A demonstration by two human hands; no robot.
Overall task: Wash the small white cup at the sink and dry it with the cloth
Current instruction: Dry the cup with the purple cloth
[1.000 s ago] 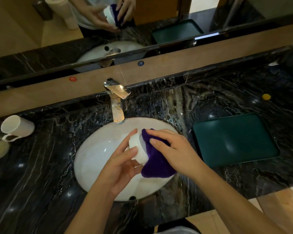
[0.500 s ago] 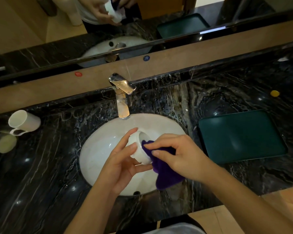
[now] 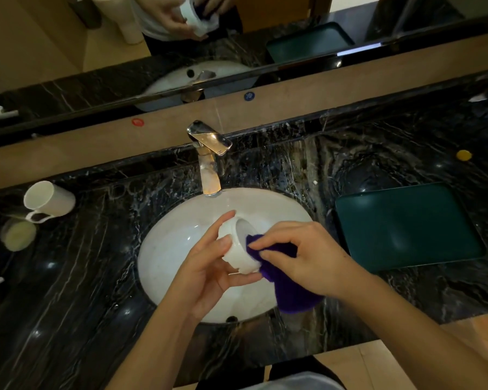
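Head view is showing the small white cup (image 3: 238, 249) being held on its side over the white sink (image 3: 175, 249), mouth turned toward the right. Left hand (image 3: 209, 273) is wrapping it from below and behind, its grip closed on the cup's wall with a fingertip lying over the rim. Right hand (image 3: 307, 257) is pinching the purple cloth (image 3: 286, 288) with a tight grip, pressing a fold of it against the cup's mouth while the rest is hanging down over the basin's front right edge. Just behind the hands, the chrome faucet (image 3: 209, 161) is leaning out over the basin. On the black marble bench (image 3: 68, 319), a white mug (image 3: 50, 201) is lying tipped at the left, with a pale round lid (image 3: 19, 235) just in front of it. At the right, a dark green tray (image 3: 406, 226) is sitting clear of the sink, and a small yellow disc (image 3: 464, 155) is lying behind it. Along the top, the mirror (image 3: 54, 52) is reflecting the hands and cup.
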